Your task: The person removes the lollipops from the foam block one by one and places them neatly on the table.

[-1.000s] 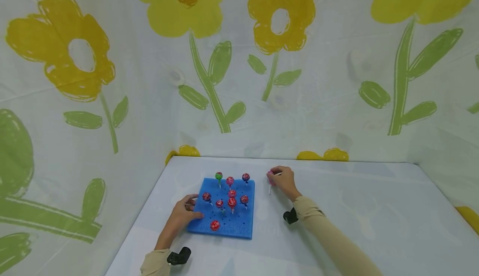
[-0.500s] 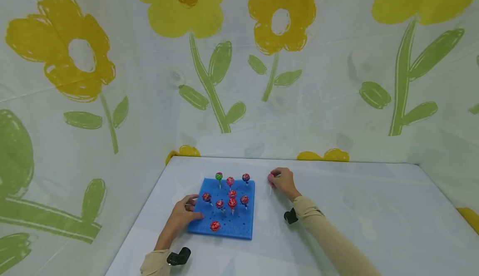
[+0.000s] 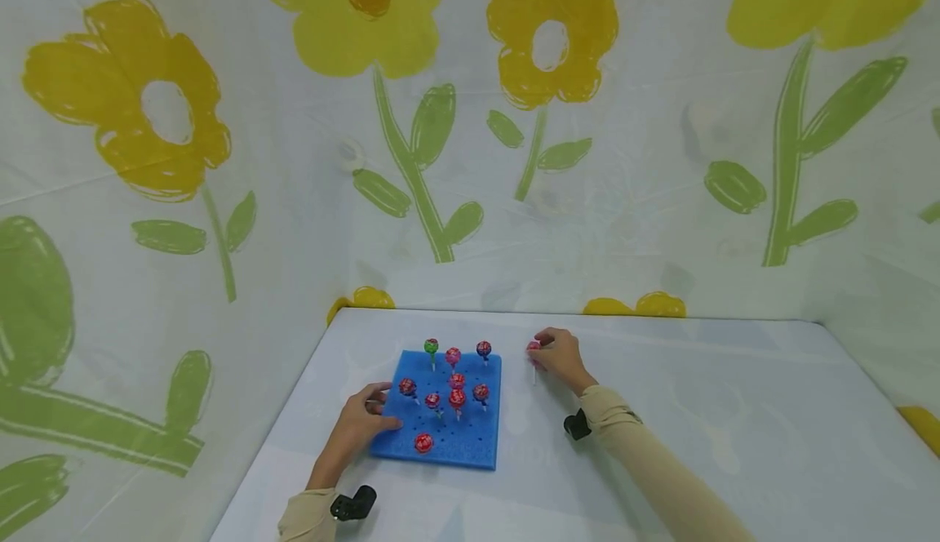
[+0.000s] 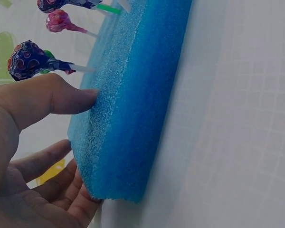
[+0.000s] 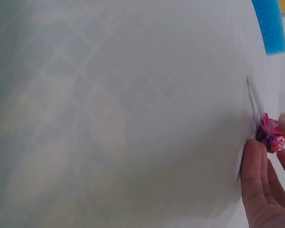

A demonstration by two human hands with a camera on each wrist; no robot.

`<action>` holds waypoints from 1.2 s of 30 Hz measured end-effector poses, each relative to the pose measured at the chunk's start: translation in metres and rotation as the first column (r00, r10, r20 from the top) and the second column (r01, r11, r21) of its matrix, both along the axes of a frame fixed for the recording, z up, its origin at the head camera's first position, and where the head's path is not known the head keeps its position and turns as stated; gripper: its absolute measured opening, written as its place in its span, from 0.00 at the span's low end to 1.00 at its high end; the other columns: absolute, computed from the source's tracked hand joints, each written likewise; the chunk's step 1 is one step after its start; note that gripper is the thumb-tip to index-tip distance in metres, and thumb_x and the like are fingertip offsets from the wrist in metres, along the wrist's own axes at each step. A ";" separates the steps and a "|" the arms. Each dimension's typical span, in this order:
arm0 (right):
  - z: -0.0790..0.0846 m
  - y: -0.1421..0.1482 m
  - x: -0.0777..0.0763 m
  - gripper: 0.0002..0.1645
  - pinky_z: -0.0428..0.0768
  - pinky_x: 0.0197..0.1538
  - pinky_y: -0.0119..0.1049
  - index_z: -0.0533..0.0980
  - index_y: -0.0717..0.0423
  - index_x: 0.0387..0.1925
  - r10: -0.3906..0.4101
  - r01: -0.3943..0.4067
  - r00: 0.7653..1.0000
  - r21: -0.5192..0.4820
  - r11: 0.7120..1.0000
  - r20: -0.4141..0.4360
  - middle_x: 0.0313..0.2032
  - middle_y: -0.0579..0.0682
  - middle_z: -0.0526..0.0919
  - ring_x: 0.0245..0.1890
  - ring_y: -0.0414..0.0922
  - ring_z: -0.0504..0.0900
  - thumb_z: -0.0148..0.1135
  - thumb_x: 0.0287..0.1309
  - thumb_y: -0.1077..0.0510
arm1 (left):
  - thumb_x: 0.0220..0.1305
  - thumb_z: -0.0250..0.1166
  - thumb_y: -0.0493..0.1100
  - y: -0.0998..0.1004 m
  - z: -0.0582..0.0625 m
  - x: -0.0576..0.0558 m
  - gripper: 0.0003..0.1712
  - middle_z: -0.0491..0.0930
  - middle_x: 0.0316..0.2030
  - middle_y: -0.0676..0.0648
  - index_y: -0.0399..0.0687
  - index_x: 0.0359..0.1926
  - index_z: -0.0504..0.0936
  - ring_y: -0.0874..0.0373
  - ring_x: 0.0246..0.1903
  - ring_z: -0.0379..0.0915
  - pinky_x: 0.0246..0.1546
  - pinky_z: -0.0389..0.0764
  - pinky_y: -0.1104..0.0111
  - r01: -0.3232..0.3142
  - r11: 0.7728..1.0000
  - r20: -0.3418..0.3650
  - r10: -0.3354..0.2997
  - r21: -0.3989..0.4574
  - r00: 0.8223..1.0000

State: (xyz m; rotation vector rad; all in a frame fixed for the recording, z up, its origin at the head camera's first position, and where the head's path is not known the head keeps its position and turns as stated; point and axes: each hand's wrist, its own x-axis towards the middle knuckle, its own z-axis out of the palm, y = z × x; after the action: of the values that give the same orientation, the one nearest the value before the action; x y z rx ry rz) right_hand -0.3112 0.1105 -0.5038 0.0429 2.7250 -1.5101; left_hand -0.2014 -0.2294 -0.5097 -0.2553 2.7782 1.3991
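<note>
My left hand (image 3: 361, 419) holds the left edge of a blue foam board (image 3: 481, 444). In the left wrist view, its thumb (image 4: 73, 99) presses the holed top face while the fingers reach round the corner. Several wrapped lollipops stand in the board, among them a green one (image 3: 431, 346), a dark blue one (image 3: 484, 348) and a red one (image 3: 423, 442) near the front. Right of the board, my right hand (image 3: 560, 356) pinches a pink lollipop (image 5: 271, 135) by its wrapped head, close to the table. Its white stick (image 5: 255, 97) points away from the fingers, toward the front in the head view.
Board and hands are on a white table (image 3: 705, 428) with a flower-printed curtain (image 3: 631, 199) behind and at the sides. A black wrist camera (image 3: 354, 503) is strapped at the left sleeve, another black camera (image 3: 577, 424) at the right.
The right fingers have shifted slightly on the pink lollipop, and more of its head shows between them. The left hand and the board stay put; the head view has shifted a little.
</note>
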 end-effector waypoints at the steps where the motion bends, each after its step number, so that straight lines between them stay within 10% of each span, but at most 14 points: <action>1: 0.001 0.000 0.000 0.20 0.81 0.37 0.38 0.76 0.65 0.48 0.004 -0.004 1.000 0.010 1.000 -0.001 0.43 0.59 0.77 0.37 0.51 0.76 0.67 0.53 0.61 | 0.45 0.74 0.37 0.000 0.000 0.000 0.37 0.74 0.47 0.42 0.40 0.60 0.72 0.49 0.45 0.69 0.46 0.74 0.54 -0.001 1.000 -0.001 0.001 -0.003 1.000; 36: 0.035 -0.001 0.032 0.14 0.80 0.40 0.38 0.78 0.58 0.42 0.108 -0.115 0.976 -0.027 0.993 -0.187 0.39 0.51 0.81 0.39 0.48 0.78 0.68 0.53 0.59 | 0.45 0.73 0.37 -0.001 -0.003 -0.002 0.36 0.74 0.46 0.42 0.40 0.59 0.73 0.49 0.44 0.68 0.45 0.74 0.54 -0.012 1.000 0.001 0.012 0.012 1.000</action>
State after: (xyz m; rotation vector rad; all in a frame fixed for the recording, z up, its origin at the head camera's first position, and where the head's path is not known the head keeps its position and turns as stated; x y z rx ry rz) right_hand -0.2791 0.1093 -0.4688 -0.2598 2.7807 -1.6095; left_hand -0.2032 -0.2303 -0.5130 -0.2718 2.7711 1.4182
